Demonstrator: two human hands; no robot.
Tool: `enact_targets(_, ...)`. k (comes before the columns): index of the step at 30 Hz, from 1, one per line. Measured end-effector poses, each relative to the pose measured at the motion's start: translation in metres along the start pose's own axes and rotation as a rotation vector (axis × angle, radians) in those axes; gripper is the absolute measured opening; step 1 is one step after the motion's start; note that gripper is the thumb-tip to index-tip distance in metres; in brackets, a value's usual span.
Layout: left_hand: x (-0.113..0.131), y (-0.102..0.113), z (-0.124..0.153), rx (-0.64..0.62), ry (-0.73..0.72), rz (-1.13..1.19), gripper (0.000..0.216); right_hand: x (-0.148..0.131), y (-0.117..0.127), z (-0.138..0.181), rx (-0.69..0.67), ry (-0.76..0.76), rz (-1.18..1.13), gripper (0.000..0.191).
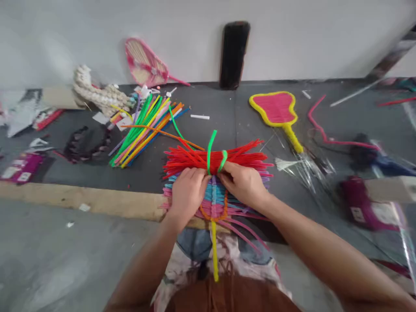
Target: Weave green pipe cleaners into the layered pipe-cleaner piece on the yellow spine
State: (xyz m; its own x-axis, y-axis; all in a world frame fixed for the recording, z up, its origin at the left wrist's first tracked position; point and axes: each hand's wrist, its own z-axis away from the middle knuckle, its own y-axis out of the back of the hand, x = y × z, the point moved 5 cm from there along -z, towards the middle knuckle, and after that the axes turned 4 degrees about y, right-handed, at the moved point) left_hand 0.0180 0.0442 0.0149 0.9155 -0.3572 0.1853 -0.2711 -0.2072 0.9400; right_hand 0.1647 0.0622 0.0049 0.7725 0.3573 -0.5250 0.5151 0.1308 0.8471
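Note:
A thick bundle of red pipe cleaners (pixel 191 158) lies across the dark table edge in front of me. Around its middle loops a green pipe cleaner (pixel 211 145), with both free ends sticking up. My left hand (pixel 188 190) is closed, pinching at the left side of the green loop. My right hand (pixel 243 180) pinches it from the right, fingers bent. Below the hands are layers of blue pipe cleaners (pixel 208 190) and pink pipe cleaners (pixel 191 211), partly covered. An orange pipe cleaner (pixel 225 206) curves there, and a yellow pipe cleaner (pixel 215 251) hangs toward my lap.
Loose multicoloured pipe cleaners (pixel 146 130) lie to the left, by a dark braided band (pixel 87 145). A phone (pixel 234 54) leans on the wall near a pink fan-shaped piece (pixel 146 65). Rightward are a yellow-edged pink piece (pixel 276 108), thin wires and purple yarn (pixel 360 203).

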Motion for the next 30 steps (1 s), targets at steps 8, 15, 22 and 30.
enact_targets(8,0.002,-0.002,0.0,-0.027,0.053,0.009,0.019,-0.005,-0.002,0.002,0.014,0.007,0.072,0.024)
enact_targets(15,0.009,0.0,-0.007,-0.152,0.019,-0.045,0.02,-0.006,-0.002,0.0,0.031,-0.004,0.13,0.021)
enact_targets(22,0.014,0.008,-0.017,-0.2,0.01,-0.069,0.033,-0.005,-0.002,0.002,0.056,0.011,0.075,0.023)
enact_targets(30,0.012,0.007,-0.027,-0.248,0.078,-0.084,0.037,-0.001,0.0,0.0,0.054,-0.006,-0.04,0.018)
